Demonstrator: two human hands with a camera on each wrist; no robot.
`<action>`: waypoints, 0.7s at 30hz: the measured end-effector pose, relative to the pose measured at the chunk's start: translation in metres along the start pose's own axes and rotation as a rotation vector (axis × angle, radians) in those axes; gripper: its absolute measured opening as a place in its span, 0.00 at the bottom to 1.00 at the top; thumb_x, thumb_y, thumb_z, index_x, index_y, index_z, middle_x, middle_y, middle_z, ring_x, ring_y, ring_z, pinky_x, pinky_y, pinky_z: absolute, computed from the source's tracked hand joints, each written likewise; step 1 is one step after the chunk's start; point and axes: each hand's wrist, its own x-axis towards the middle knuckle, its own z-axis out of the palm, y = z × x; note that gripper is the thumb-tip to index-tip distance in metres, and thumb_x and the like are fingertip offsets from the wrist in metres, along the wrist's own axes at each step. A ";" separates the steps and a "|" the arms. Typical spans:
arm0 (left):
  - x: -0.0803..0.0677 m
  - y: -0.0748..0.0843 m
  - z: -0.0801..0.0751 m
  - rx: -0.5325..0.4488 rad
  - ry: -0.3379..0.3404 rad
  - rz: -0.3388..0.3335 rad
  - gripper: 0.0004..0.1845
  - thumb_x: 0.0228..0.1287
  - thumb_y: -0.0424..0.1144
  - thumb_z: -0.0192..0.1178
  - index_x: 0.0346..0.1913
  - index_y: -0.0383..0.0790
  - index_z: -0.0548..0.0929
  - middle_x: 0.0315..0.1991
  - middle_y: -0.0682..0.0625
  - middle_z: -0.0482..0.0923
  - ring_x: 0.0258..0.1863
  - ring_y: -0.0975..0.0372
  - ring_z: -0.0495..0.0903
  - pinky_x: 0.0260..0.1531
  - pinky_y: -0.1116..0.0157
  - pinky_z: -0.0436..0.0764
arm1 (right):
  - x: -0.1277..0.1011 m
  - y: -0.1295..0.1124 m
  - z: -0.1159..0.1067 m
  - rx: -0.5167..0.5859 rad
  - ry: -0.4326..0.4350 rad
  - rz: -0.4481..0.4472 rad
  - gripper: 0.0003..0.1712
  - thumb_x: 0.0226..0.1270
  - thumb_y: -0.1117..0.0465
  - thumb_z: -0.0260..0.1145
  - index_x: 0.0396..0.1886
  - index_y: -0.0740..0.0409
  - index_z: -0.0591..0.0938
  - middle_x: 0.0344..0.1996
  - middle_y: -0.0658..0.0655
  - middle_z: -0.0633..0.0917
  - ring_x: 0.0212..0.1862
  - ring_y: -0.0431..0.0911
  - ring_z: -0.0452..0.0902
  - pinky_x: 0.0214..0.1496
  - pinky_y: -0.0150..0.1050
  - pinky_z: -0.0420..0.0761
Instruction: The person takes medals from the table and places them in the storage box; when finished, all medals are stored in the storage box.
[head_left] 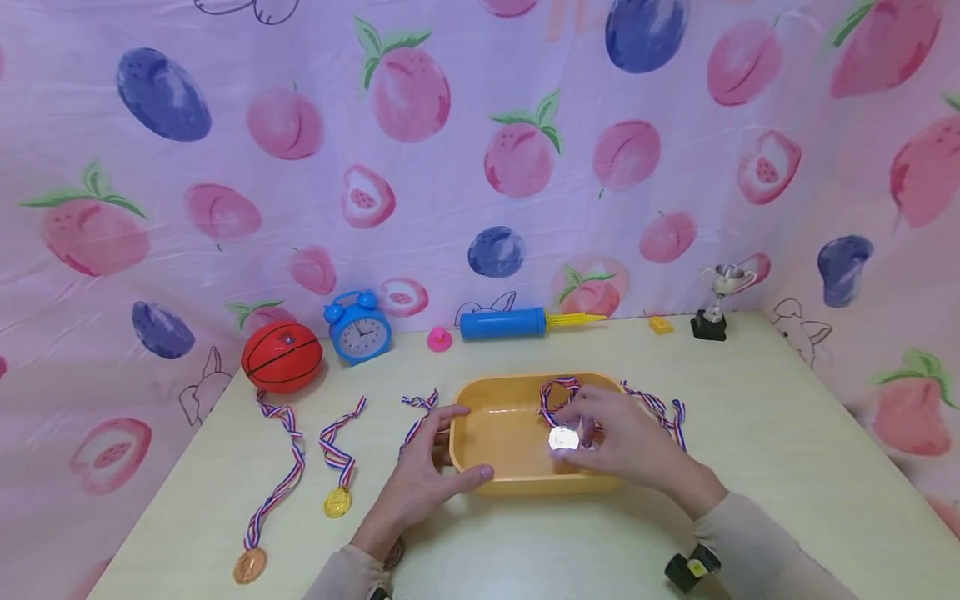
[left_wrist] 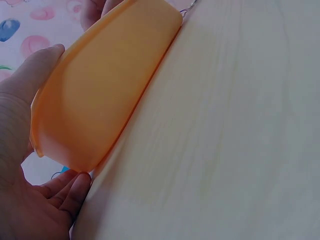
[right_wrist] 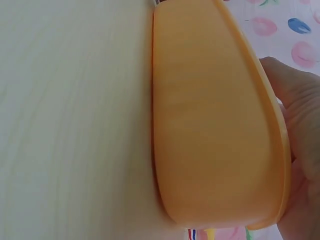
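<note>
My left hand (head_left: 422,475) grips the left end of an orange-yellow plastic tray (head_left: 510,486), thumb at its front rim and fingers along the end wall. In the left wrist view those fingers (left_wrist: 75,192) touch the tray's lower corner. Inside the tray, at its right side, my right hand (head_left: 618,437) pinches a silver medal (head_left: 564,438) between thumb and fingers. The medal's striped ribbon (head_left: 551,392) is bunched up behind it, partly hidden by the hand. The right wrist view shows mostly the tray's outer wall (right_wrist: 215,115), which hides the medal there.
Left lie a bronze medal (head_left: 250,566) and a gold medal (head_left: 337,502); more ribbons (head_left: 423,402) flank the tray. Along the back stand a red ball (head_left: 282,358), blue alarm clock (head_left: 360,332), pink duck (head_left: 439,339), blue pump (head_left: 502,324), yellow block (head_left: 660,325) and trophy (head_left: 716,304).
</note>
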 end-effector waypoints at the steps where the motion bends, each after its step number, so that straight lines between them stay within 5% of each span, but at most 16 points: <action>1: 0.000 0.000 0.000 0.001 -0.001 0.000 0.45 0.62 0.53 0.84 0.79 0.57 0.72 0.69 0.47 0.79 0.55 0.54 0.83 0.58 0.55 0.83 | 0.000 0.000 0.000 -0.014 -0.010 0.011 0.24 0.60 0.46 0.89 0.53 0.46 0.93 0.38 0.39 0.83 0.36 0.39 0.79 0.36 0.34 0.81; 11: 0.000 0.001 0.002 0.003 -0.009 0.006 0.46 0.62 0.52 0.84 0.80 0.56 0.72 0.69 0.46 0.79 0.56 0.53 0.83 0.59 0.55 0.83 | -0.003 -0.001 -0.002 -0.089 -0.006 -0.008 0.26 0.62 0.42 0.87 0.54 0.49 0.94 0.41 0.46 0.88 0.38 0.43 0.79 0.38 0.36 0.78; 21: -0.001 0.000 0.000 0.012 0.002 0.003 0.45 0.62 0.51 0.84 0.80 0.57 0.73 0.70 0.47 0.79 0.56 0.54 0.82 0.60 0.54 0.82 | -0.006 0.002 -0.015 -0.066 0.066 -0.019 0.28 0.59 0.48 0.90 0.58 0.43 0.92 0.50 0.43 0.87 0.45 0.46 0.83 0.47 0.44 0.83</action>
